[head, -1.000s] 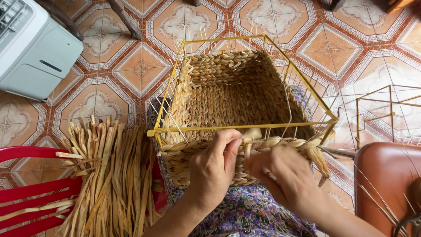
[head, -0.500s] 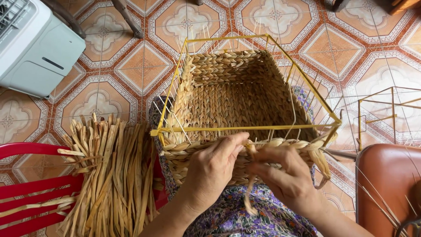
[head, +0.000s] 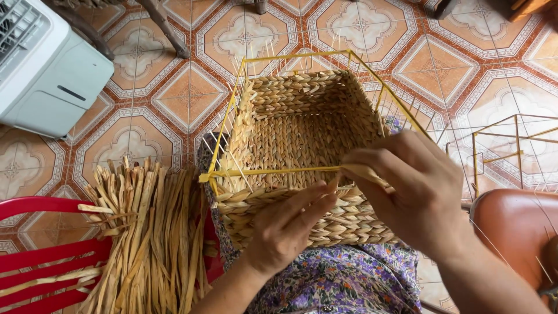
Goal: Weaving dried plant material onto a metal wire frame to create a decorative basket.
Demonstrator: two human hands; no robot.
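A half-woven straw basket [head: 302, 134] on a yellow wire frame [head: 232, 116] rests on my lap, its opening facing away from me. My left hand [head: 285, 232] presses flat against the near woven wall, fingertips at the top row just under the yellow rim. My right hand [head: 412, 192] is raised above the near rim and pinches a flat straw strand [head: 363, 171] that runs across the wire. Thin pale upright spokes stick out along the frame.
A bundle of dried straw strands [head: 145, 232] lies on a red plastic chair [head: 46, 256] at my left. A white boxy appliance [head: 40, 64] stands on the patterned tile floor at top left. An empty yellow wire frame [head: 511, 145] and a brown seat [head: 517, 232] are on the right.
My right hand has lifted from the near wall and pulled the strand up over the rim. My left hand has stayed on the wall. The view has come closer.
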